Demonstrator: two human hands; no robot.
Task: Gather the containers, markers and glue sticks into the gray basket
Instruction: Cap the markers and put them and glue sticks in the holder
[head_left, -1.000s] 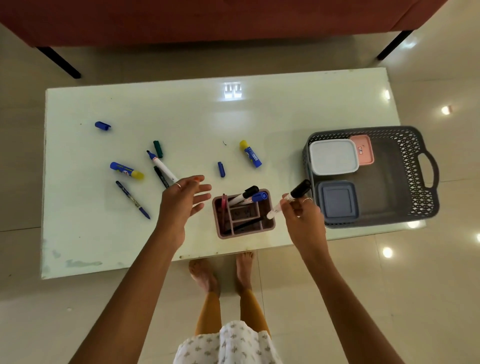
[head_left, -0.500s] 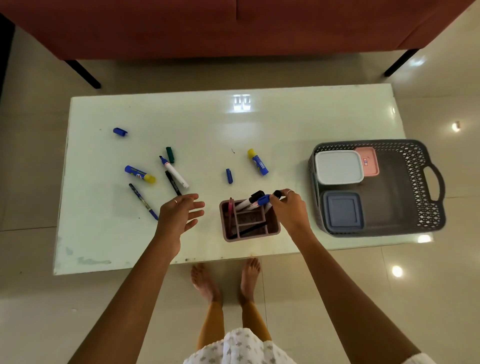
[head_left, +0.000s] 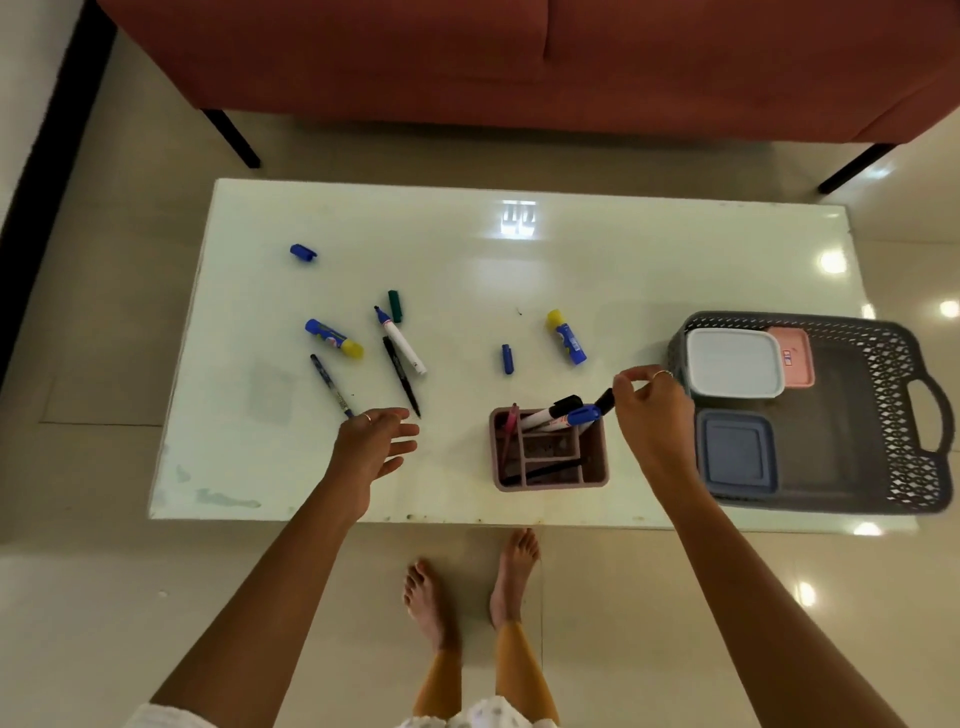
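The gray basket (head_left: 883, 415) stands at the table's right end and holds a white container (head_left: 735, 361), a pink container (head_left: 792, 356) and a blue-gray container (head_left: 735, 449). A pink organizer (head_left: 597, 478) left of it holds a black-capped marker (head_left: 605, 400), a blue-capped one (head_left: 584, 414) and another black-capped one (head_left: 550, 413). My right hand (head_left: 649, 410) hovers beside the first marker's cap with loosely curled fingers and holds nothing. My left hand (head_left: 376, 441) hovers open over the table. Two glue sticks (head_left: 332, 338) (head_left: 567, 336) lie loose.
Left of the organizer lie an uncapped blue marker (head_left: 401, 340), a black pen (head_left: 401, 376), a blue pen (head_left: 331, 384), a green cap (head_left: 395, 305) and two blue caps (head_left: 303, 252) (head_left: 507, 358). A red sofa (head_left: 519, 62) stands behind the white table (head_left: 623, 270).
My right hand brought a black-capped marker from beside the basket into the organizer and let it go, then lifted slightly. My left hand stayed hovering open.
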